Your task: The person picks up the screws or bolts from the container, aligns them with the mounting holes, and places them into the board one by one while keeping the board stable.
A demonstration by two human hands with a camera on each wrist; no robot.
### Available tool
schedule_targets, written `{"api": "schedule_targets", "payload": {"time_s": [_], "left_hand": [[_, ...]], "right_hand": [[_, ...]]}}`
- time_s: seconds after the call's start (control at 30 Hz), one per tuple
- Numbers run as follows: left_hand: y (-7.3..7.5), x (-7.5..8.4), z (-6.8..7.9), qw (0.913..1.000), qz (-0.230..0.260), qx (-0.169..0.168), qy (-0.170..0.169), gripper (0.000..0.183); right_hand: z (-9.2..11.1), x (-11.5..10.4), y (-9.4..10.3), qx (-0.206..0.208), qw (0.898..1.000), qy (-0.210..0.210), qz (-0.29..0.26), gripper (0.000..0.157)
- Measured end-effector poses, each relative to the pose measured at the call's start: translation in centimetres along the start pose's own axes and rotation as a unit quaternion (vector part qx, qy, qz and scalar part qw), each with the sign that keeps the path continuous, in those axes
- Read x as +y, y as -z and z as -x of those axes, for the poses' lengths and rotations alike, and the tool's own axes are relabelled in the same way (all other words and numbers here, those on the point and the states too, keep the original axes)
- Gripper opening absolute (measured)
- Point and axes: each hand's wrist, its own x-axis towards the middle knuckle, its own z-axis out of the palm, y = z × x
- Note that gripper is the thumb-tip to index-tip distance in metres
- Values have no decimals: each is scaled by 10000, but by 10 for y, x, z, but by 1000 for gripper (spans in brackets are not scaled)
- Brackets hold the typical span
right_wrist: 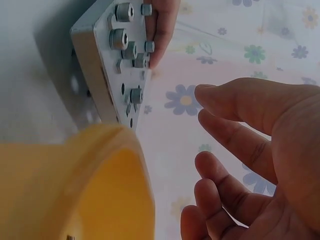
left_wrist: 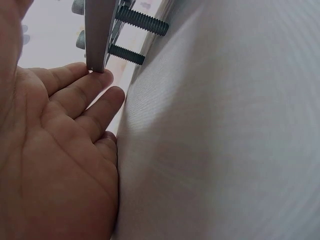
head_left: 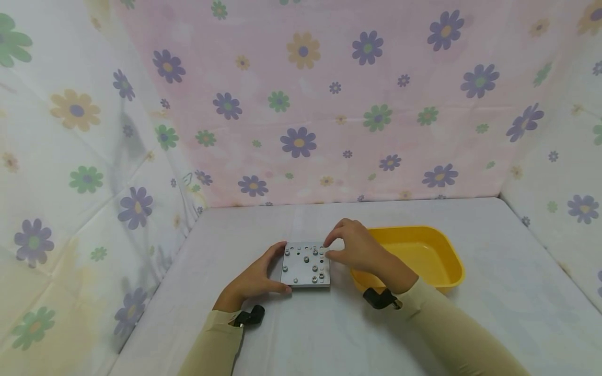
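A square silver metal plate [head_left: 299, 270] with holes and several socket-head bolts [right_wrist: 120, 39] lies in front of me. Threaded bolt shanks [left_wrist: 142, 21] stick out below it, above the white table surface. My left hand [head_left: 254, 277] holds the plate by its left side, thumb at the near corner and fingers at the far one. Over the plate's right edge is my right hand [head_left: 359, 250], thumb and index finger curved with a gap between them. In the right wrist view nothing shows between the right fingertips [right_wrist: 206, 92].
Right of the plate stands a yellow plastic tray [head_left: 453, 261], partly behind my right forearm. The white-covered table [head_left: 301, 334] is bounded by flowered cloth [head_left: 329, 104] at the back and both sides. Each wrist wears a small black camera [head_left: 378, 298].
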Motion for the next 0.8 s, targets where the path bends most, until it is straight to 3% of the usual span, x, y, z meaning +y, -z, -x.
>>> {"api": "schedule_targets", "payload": {"time_s": [0.8], "left_hand": [[0, 2, 2, 10000, 31, -2, 26, 126]], "right_hand": [[-3, 33, 30, -216, 9997, -104, 17, 8]]}}
